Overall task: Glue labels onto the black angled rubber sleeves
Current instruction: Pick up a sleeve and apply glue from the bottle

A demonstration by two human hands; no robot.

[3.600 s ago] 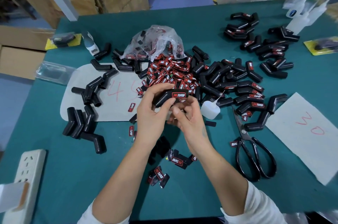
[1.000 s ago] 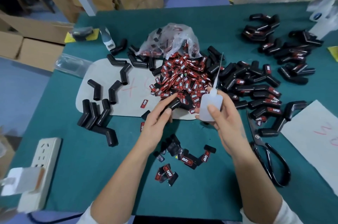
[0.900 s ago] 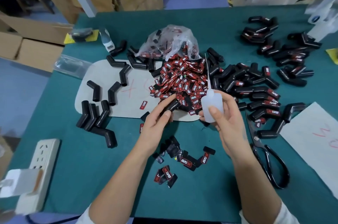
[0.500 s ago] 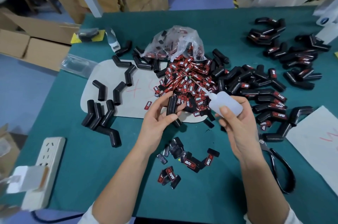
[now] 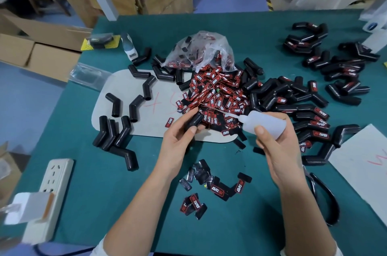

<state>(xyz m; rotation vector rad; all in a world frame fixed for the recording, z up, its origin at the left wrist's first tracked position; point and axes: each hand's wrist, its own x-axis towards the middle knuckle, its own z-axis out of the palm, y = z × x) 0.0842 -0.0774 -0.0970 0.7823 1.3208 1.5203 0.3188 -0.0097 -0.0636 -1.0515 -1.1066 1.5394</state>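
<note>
Gripping a black angled rubber sleeve (image 5: 194, 121) between curled fingers and thumb, the left hand (image 5: 179, 138) holds it over the near edge of the grey mat (image 5: 125, 128). The right hand (image 5: 276, 140) wraps its fingers round a white glue bottle (image 5: 264, 122), tilted so its thin nozzle points left at the sleeve. Just beyond lies the pile of red-and-black labels (image 5: 215, 92), spilling from a clear plastic bag (image 5: 201, 50). Bare sleeves on the left count about 10, 4 of them bunched at the mat's left edge (image 5: 114, 136); labelled sleeves (image 5: 310, 113) crowd the right, too many to count. Open green table (image 5: 90, 172) lies near the left forearm, bounded by 1 white power strip (image 5: 52, 184). Roughly 10 loose labels (image 5: 209, 186) lie between the forearms. 1 pair of scissors (image 5: 326, 197) sits right, beside 1 white sheet (image 5: 364, 167).
</note>
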